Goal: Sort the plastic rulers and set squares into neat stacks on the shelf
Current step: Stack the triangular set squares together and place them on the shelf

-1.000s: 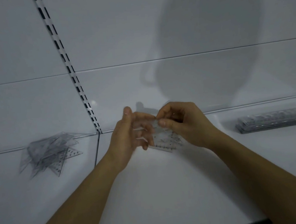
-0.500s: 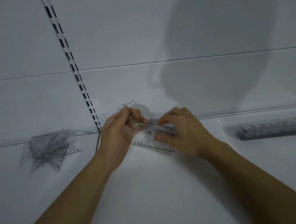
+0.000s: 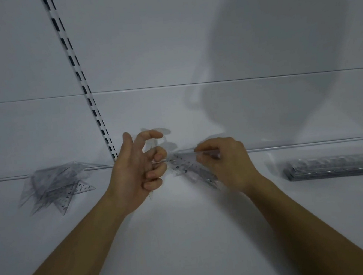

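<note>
Clear plastic set squares [image 3: 191,167] sit mid-shelf [image 3: 186,237], pinched by the right hand [image 3: 223,164]. Left hand [image 3: 136,171] appears to pinch 1 thin, edge-on piece; hard to confirm. Risk: slick sheets fanning out or sliding from the pinch. Loose pile [image 3: 53,184] left, ruler stack [image 3: 336,166] right.

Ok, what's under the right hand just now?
The right hand pinches clear set squares lying on the white shelf. Printed dots and scale marks show at their left part; the palm covers the rest, so their count is unclear.
</note>
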Demonstrator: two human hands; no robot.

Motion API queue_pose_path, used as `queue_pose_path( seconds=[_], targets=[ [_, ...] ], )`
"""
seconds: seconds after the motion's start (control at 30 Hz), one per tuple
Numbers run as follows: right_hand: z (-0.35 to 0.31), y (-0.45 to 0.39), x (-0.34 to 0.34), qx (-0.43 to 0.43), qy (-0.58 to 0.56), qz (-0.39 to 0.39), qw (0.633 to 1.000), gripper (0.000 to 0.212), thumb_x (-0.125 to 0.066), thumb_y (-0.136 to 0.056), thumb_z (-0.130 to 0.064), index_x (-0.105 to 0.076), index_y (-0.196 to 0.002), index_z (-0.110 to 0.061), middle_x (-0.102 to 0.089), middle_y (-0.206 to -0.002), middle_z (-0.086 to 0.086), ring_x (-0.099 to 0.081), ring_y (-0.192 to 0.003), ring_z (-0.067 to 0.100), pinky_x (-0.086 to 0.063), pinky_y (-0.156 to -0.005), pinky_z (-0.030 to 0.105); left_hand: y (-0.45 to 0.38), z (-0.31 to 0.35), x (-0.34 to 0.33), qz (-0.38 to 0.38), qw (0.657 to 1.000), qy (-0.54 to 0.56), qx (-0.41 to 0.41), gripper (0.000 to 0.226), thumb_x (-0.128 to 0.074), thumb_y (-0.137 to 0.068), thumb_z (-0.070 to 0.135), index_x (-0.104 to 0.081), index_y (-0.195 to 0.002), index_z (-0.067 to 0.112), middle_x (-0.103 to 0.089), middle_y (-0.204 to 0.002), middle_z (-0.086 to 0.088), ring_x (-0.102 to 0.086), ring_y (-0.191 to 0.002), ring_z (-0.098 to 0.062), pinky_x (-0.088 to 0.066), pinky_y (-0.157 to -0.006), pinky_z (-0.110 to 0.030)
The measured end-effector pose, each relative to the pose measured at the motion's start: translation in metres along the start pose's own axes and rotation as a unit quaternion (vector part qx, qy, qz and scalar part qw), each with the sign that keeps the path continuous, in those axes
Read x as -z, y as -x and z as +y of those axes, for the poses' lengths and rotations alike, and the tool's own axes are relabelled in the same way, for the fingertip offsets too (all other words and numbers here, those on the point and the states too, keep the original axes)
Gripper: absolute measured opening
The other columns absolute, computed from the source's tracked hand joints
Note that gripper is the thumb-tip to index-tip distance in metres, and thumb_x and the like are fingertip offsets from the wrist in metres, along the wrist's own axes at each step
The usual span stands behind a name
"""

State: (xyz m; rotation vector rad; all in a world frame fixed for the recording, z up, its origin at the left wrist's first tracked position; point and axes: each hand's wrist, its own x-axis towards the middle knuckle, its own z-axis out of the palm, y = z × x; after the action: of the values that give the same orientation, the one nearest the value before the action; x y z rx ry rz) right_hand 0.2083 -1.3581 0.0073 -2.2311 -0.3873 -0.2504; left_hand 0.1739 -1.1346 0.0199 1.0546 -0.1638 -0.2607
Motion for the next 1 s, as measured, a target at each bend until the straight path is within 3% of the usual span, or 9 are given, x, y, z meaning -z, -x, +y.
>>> queue_pose_path(
  seconds=[0.13, 0.27, 0.4, 0.5, 0.57, 0.67, 0.8, 0.9, 1.0],
  targets=[
    [0.000, -0.004, 0.007, -0.061, -0.067, 0.027, 0.996, 0.007, -0.073, -0.091, -0.023, -0.075, -0.084, -0.022, -0.073, -0.085, -0.012, -0.066, -0.083, -0.003, -0.047, -0.072, 0.008, -0.004, -0.002, 0.001, 0.031, 0.999, -0.012, 0.000, 0.067, -0.021, -0.099, 0.066, -0.064, -0.110, 0.016, -0.047, -0.078, -0.001, -0.019, -0.053, -0.011, -0.018, -0.042, -0.018],
    [-0.001, -0.003, 0.009, -0.091, -0.071, 0.047, 0.992, 0.019, -0.064, -0.095, -0.030, -0.066, -0.080, -0.020, -0.065, -0.073, -0.011, -0.058, -0.068, 0.002, -0.043, -0.067, 0.022, -0.004, -0.002, 0.004, 0.043, 0.998, 0.017, 0.031, 0.079, -0.018, -0.096, 0.072, -0.067, -0.107, 0.011, -0.048, -0.073, -0.005, -0.023, -0.045, -0.009, -0.014, -0.043, -0.017],
    [-0.005, -0.001, 0.015, -0.097, -0.154, 0.064, 0.981, 0.017, -0.052, -0.098, -0.019, -0.065, -0.088, -0.014, -0.053, -0.064, -0.008, -0.045, -0.058, 0.006, -0.038, -0.059, 0.024, -0.004, -0.005, 0.000, 0.047, 0.997, -0.004, 0.064, 0.075, -0.021, -0.100, 0.065, -0.068, -0.113, 0.009, -0.052, -0.074, -0.006, -0.024, -0.044, -0.009, -0.015, -0.039, -0.015],
    [-0.010, 0.000, 0.019, -0.091, -0.236, 0.055, 0.966, 0.026, -0.046, -0.095, -0.003, -0.069, -0.091, -0.013, -0.054, -0.065, -0.001, -0.048, -0.061, 0.012, -0.040, -0.059, 0.023, -0.004, -0.006, -0.004, 0.025, 0.995, -0.018, 0.097, 0.066, -0.025, -0.102, 0.059, -0.063, -0.128, 0.012, -0.057, -0.084, -0.008, -0.030, -0.048, -0.010, -0.024, -0.037, -0.017],
    [-0.012, 0.001, 0.021, -0.063, -0.257, 0.039, 0.963, 0.027, -0.048, -0.096, 0.000, -0.072, -0.096, -0.013, -0.057, -0.068, 0.007, -0.054, -0.063, 0.016, -0.046, -0.059, 0.025, -0.003, -0.007, -0.006, 0.009, 0.993, -0.036, 0.114, 0.060, -0.026, -0.103, 0.054, -0.062, -0.130, 0.015, -0.060, -0.089, -0.009, -0.035, -0.051, -0.011, -0.030, -0.039, -0.018],
    [-0.015, 0.003, 0.023, -0.032, -0.275, 0.033, 0.960, 0.024, -0.056, -0.097, -0.001, -0.072, -0.106, -0.016, -0.063, -0.073, 0.001, -0.058, -0.060, 0.017, -0.053, -0.064, 0.034, -0.001, -0.008, -0.009, -0.002, 0.990, -0.047, 0.130, 0.056, -0.026, -0.104, 0.051, -0.063, -0.130, 0.018, -0.063, -0.094, -0.011, -0.040, -0.053, -0.013, -0.034, -0.040, -0.020],
    [-0.018, 0.004, 0.025, -0.012, -0.298, 0.058, 0.953, 0.015, -0.068, -0.091, 0.000, -0.073, -0.099, -0.010, -0.066, -0.076, 0.016, -0.057, -0.055, 0.018, -0.053, -0.063, 0.036, 0.000, -0.007, -0.010, -0.012, 0.987, -0.066, 0.148, 0.054, -0.027, -0.103, 0.049, -0.069, -0.119, 0.019, -0.064, -0.094, -0.012, -0.044, -0.052, -0.016, -0.037, -0.041, -0.022],
    [-0.015, 0.004, 0.030, 0.019, -0.318, 0.018, 0.948, 0.011, -0.070, -0.090, 0.000, -0.071, -0.097, -0.008, -0.065, -0.079, 0.028, -0.055, -0.055, 0.022, -0.050, -0.059, 0.035, 0.002, -0.005, -0.013, -0.020, 0.983, -0.065, 0.169, 0.052, -0.030, -0.101, 0.044, -0.070, -0.117, 0.014, -0.065, -0.093, -0.016, -0.052, -0.053, -0.020, -0.044, -0.043, -0.024],
    [-0.013, 0.006, 0.028, 0.062, -0.326, -0.076, 0.940, 0.013, -0.068, -0.089, 0.003, -0.073, -0.101, -0.001, -0.065, -0.071, 0.014, -0.054, -0.057, 0.017, -0.046, -0.056, 0.026, 0.005, -0.006, -0.014, -0.072, 0.975, -0.064, 0.200, 0.056, -0.032, -0.100, 0.047, -0.063, -0.131, 0.011, -0.064, -0.099, -0.019, -0.060, -0.058, -0.024, -0.052, -0.049, -0.027]
  ],
)
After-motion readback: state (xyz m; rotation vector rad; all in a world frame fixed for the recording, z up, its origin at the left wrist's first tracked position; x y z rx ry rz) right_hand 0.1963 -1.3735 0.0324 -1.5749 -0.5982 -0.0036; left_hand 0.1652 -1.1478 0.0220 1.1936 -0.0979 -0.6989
